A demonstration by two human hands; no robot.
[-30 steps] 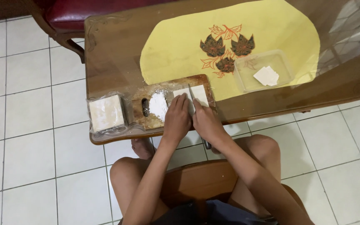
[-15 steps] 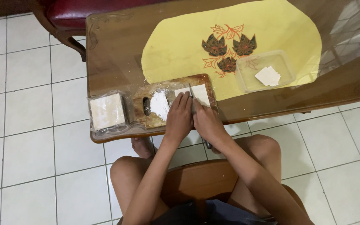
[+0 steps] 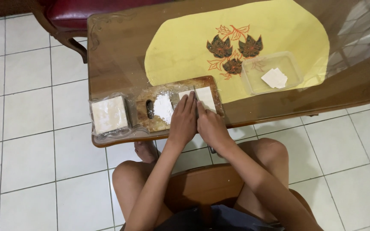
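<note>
Left hand [image 3: 183, 121] pressed flat, fingers outstretched, on pale dough squares [image 3: 201, 97] atop wooden cutting board [image 3: 150, 116]. Right hand [image 3: 210, 127] closed around knife [image 3: 196, 99], blade upright just beside left fingertips. Flour pile [image 3: 163, 107] just left of both hands, wrapped white block [image 3: 108, 114] beyond it.

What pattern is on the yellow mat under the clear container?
Dark brown leaves with orange outlined stems on the yellow mat, clearest in the head view.

Bright, even daylight, sharp focus, soft faint shadows — window glare on glass tabletop [image 3: 356, 38] at upper right
</note>
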